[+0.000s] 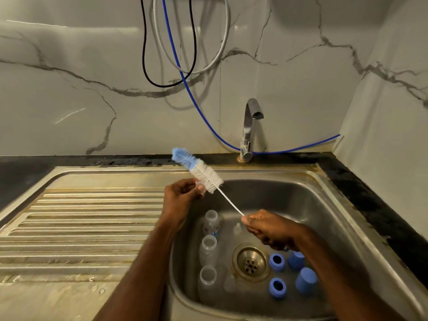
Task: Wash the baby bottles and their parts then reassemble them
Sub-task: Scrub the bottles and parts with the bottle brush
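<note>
Washing looks barely begun: right hand (271,230) grips the bottle brush (199,170) by its wire, left hand (183,195) pinches a small clear part beside the bristles; three bottles (208,249), rings and caps lie apart in the sink (324,205)

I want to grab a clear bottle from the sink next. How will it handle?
Probably light: the bottle looks like thin, empty clear plastic. It lies on its side in the sink, so a nudge may roll it. If the basin is wet, it could be slippery.
</note>
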